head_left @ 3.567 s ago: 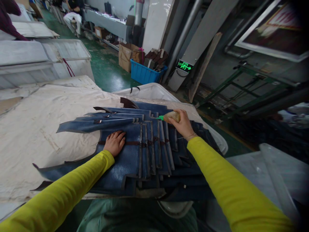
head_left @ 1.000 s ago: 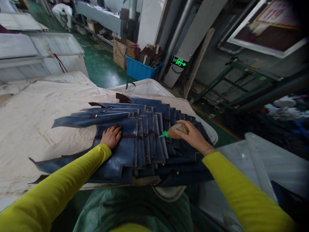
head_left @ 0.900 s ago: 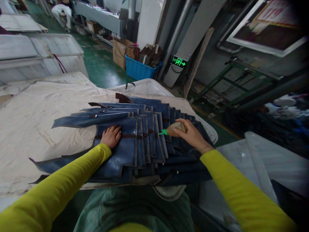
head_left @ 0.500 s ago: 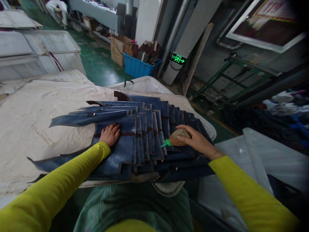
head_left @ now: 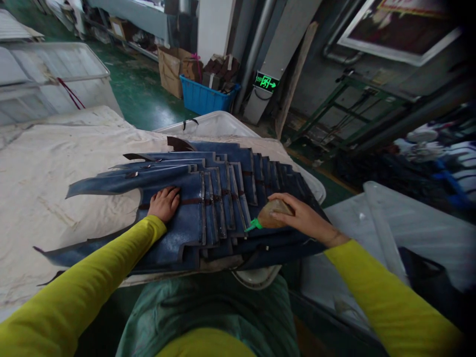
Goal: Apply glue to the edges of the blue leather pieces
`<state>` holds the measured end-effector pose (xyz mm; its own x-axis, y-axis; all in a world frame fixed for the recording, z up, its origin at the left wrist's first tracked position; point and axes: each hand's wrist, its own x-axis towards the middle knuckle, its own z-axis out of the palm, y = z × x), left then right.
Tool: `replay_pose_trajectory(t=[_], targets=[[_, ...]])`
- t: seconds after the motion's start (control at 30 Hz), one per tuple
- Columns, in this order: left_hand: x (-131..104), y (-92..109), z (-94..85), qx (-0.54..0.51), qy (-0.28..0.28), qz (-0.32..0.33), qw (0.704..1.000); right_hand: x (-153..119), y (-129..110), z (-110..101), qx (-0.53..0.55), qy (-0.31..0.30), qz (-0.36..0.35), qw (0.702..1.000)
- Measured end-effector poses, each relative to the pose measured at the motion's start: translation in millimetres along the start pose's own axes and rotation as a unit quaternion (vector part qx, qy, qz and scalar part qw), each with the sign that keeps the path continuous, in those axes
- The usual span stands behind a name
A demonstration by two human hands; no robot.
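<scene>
A fanned stack of dark blue cut pieces [head_left: 178, 225] with grey edges, leather-like in look, lies before me. A dark brown strip runs across the pieces. My left hand [head_left: 164, 204] rests flat on the top piece, fingers spread, and holds nothing. In my right hand [head_left: 293, 210] is a brownish squeeze bottle [head_left: 272, 213] with a green nozzle, gripped round its body and tilted down to the left. The nozzle tip is at the stepped edges on the stack's right side; I cannot tell whether it touches them.
Pale cloth [head_left: 74, 158] covers the work surface under the stack. White plastic bins [head_left: 61, 74] stand at the far left, and grey-white panels [head_left: 345, 228] lie to the right. A blue crate [head_left: 208, 96] and a cardboard box [head_left: 171, 72] sit on the green floor beyond.
The whole view has shifted slightly, so the surroundings appear further left and up. My left hand stays on the top piece; my right hand still holds the bottle near the stepped edges.
</scene>
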<state>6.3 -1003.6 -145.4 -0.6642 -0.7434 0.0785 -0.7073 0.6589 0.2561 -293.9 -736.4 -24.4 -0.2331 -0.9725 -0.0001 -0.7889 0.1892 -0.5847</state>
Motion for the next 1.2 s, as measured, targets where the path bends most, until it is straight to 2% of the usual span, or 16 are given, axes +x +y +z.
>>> replay_pose_trajectory(t=[0.17,0.37,0.53,0.87,1.0,1.2], targets=[[0,-1,1.2,0.003,0.003,0.003,1.0,-7,1,3,-0.001,0.03,-0.001,1.0],[0,1,-1.6,0.002,-0.005,0.002,1.0,-18,-3,-1,0.025,0.001,0.015,1.0],[0,2,-3.0,0.003,0.001,0.0,1.0,-24,-7,-2,0.043,0.067,0.04,0.996],[0,2,-4.2,-0.003,-0.009,-0.001,1.0,-34,-5,15,0.029,0.036,0.015,0.999],[0,2,-3.8,-0.001,-0.01,-0.003,1.0,-27,-6,18,0.02,0.057,0.009,0.998],[1,1,-2.3,0.004,-0.004,-0.001,1.0,3,6,30,0.011,0.134,-0.009,0.991]])
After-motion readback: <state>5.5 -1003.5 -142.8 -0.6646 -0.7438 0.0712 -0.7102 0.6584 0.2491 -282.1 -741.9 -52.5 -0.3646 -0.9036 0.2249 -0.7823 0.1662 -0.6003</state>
